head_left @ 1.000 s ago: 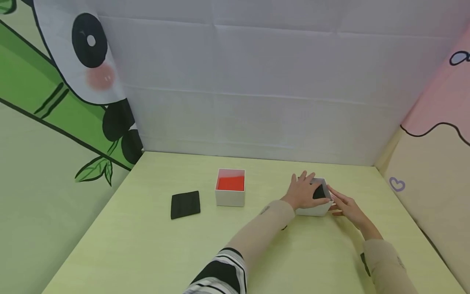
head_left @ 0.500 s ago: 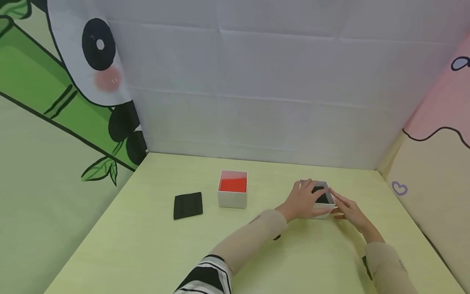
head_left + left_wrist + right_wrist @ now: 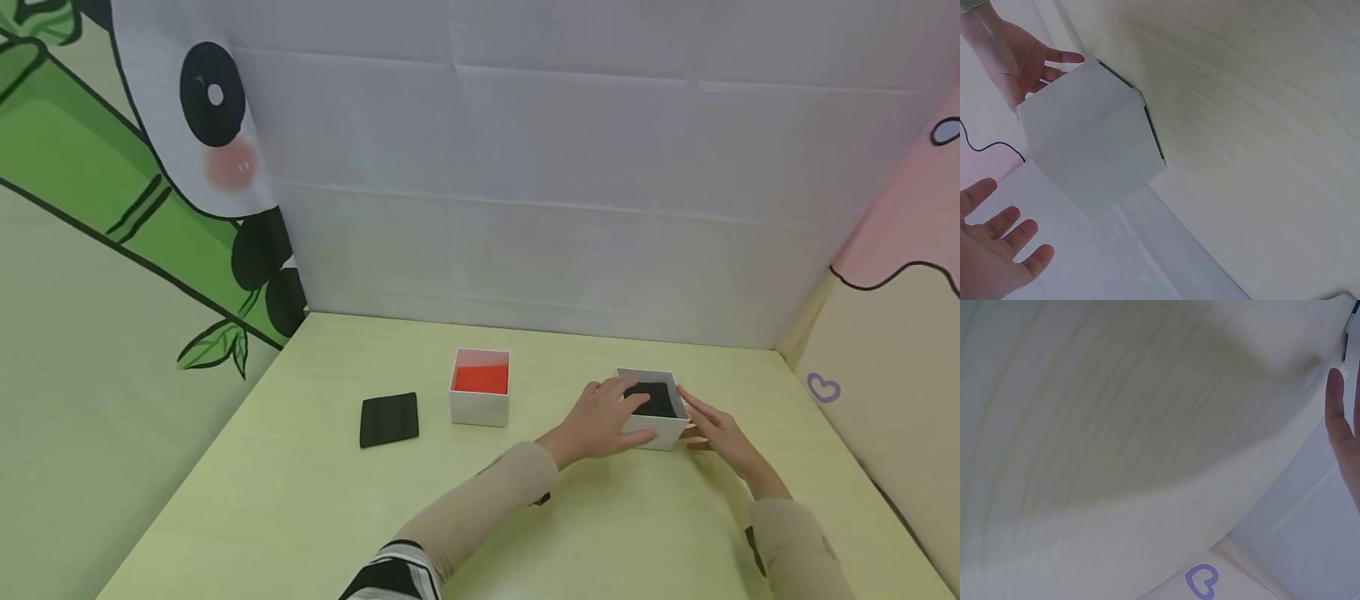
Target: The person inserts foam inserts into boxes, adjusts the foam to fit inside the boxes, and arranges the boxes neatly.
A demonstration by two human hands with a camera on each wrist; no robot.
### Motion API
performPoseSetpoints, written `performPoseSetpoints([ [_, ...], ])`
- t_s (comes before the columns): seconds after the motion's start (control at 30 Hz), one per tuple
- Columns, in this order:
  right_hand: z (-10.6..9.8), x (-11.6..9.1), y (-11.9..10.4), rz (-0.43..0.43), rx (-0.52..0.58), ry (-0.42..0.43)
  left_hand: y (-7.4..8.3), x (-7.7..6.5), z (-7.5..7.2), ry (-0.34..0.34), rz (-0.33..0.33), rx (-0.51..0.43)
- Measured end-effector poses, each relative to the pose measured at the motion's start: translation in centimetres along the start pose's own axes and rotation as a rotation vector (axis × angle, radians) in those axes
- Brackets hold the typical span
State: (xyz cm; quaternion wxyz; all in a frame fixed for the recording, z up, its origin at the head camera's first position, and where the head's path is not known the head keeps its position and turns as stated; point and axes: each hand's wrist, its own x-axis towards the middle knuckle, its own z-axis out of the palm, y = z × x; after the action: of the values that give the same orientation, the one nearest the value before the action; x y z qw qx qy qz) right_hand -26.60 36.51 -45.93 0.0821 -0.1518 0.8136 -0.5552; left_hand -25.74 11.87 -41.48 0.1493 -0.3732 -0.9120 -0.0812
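A white open-topped box (image 3: 660,435) stands on the right part of the table, with a black folded cloth (image 3: 657,402) lying inside it. My left hand (image 3: 600,418) hovers at the box's left side, its fingers overlapping the opening in the head view. In the left wrist view the fingers (image 3: 1021,234) of that hand are spread and apart from the box wall. With extended fingers my right hand (image 3: 722,437) rests against the right side of the box. Only a small part of this hand (image 3: 1346,434) enters the right wrist view, at its right edge.
Left of the hands stands a second white box (image 3: 478,409) holding a red cloth-like piece (image 3: 482,380). Further left, another black folded square (image 3: 388,420) lies flat on the pale wooden table (image 3: 285,500). A white sheet (image 3: 540,167) hangs behind the table.
My left hand has drawn back leftward from over the right box, leaving more of the black cloth in view. My right hand stays at the box's side. The head view has shifted slightly.
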Motion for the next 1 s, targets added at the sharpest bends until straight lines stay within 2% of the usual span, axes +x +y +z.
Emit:
performPoseSetpoints([
  [0.23, 0.1, -0.1, -0.2, 0.030, -0.015, 0.005, -0.3, -1.8, -1.0, 0.033, 0.006, -0.068],
  [0.53, 0.1, -0.1, -0.3, 0.019, -0.016, 0.001, -0.9, -4.0, -1.8, 0.105, 0.039, -0.132],
  [0.7, 0.0, -0.2, -0.3, 0.016, -0.006, -0.015, -1.7, -5.5, -2.2, 0.134, 0.090, -0.141],
  [0.87, 0.0, -0.2, -0.4, 0.017, -0.003, -0.020, -2.9, -7.2, -3.0, 0.131, 0.115, -0.158],
  [1.0, 0.0, -0.2, -0.4, 0.019, -0.002, -0.015, -3.7, -8.5, -3.4, 0.093, 0.107, -0.161],
])
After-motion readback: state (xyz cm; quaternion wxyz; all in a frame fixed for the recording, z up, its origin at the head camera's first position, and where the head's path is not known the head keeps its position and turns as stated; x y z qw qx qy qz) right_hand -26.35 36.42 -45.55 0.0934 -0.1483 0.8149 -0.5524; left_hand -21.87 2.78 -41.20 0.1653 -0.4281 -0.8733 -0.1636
